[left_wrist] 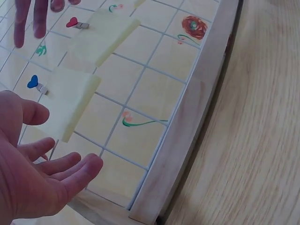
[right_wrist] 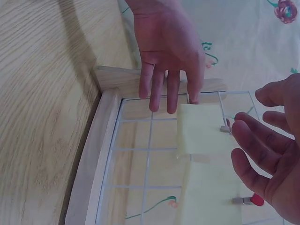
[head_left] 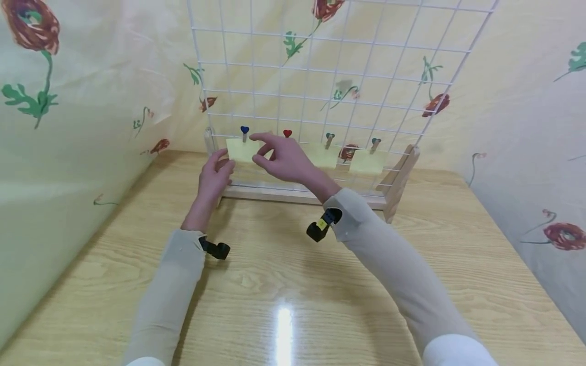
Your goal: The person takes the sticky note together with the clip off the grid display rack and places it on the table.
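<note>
A pale yellow paper note (head_left: 240,150) hangs at the left of a white wire grid (head_left: 280,65), under a small clothespin with a blue heart (head_left: 244,130). My left hand (head_left: 214,177) is beside the note's left edge, thumb close to the paper and fingers extended in the left wrist view. Just right of that clothespin, my right hand (head_left: 289,158) hovers before the grid with fingers loosely bent and nothing between them. It partly covers a second note (left_wrist: 104,37), hung by a clothespin with a red heart (head_left: 287,133).
Two more notes, one near the middle (head_left: 323,155) and one at the right (head_left: 368,161), hang from clothespins with green hearts. A wooden stand (head_left: 399,183) holds the grid on the wood-grain table (head_left: 256,284). Flower-printed cloth (head_left: 114,66) surrounds the back and sides.
</note>
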Motion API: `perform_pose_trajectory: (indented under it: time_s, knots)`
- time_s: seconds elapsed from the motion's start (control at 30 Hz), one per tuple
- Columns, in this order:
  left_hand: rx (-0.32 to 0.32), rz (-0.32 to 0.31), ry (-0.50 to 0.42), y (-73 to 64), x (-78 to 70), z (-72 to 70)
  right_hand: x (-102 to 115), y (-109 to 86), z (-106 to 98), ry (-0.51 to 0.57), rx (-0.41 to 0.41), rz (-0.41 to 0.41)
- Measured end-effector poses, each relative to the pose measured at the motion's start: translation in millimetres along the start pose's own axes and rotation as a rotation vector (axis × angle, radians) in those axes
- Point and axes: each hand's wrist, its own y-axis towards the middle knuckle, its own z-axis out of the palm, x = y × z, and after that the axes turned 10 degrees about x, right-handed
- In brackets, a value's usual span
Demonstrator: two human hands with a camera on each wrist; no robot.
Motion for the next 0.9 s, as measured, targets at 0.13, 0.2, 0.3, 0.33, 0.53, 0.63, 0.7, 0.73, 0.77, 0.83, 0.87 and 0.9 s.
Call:
perform_pose_trajectory:
  time_s: [0.13,0.2,0.3,0.33,0.53,0.63,0.7,0.73,0.77,0.83,0.87,0.9]
  knots:
    - [0.006,-0.010,-0.040,2.7,1.8,2.4,2,11.9,8,0.053,0.002,0.025]
    - [0.011,-0.010,-0.045,4.0,1.9,3.7,2,16.1,12,0.077,0.002,0.041]
    - [0.016,-0.014,-0.031,6.4,1.7,4.9,3,20.8,17,0.103,-0.003,0.060]
    - [0.018,-0.016,-0.024,7.2,1.4,5.1,3,22.3,18,0.103,-0.007,0.064]
    - [0.015,-0.030,0.010,10.2,-0.9,4.6,6,33.3,16,0.078,-0.025,0.084]
    - [0.012,-0.034,0.005,10.8,-1.8,3.8,7,38.7,14,0.063,-0.015,0.104]
    - [0.009,-0.039,-0.005,10.9,-2.5,3.8,8,41.9,13,0.063,-0.006,0.121]
    - [0.006,-0.041,-0.012,10.9,-2.8,4.2,8,43.6,14,0.063,0.001,0.131]
    - [0.004,-0.042,-0.020,10.7,-2.8,4.5,7,44.9,14,0.067,0.006,0.141]
    - [0.000,-0.044,-0.028,9.9,-3.1,5.8,7,47.1,16,0.079,0.012,0.161]
    - [-0.004,-0.044,-0.031,9.5,-3.4,6.7,7,48.1,17,0.084,0.011,0.169]
    - [-0.009,-0.042,-0.036,9.5,-3.5,7.5,7,48.5,17,0.084,0.011,0.178]
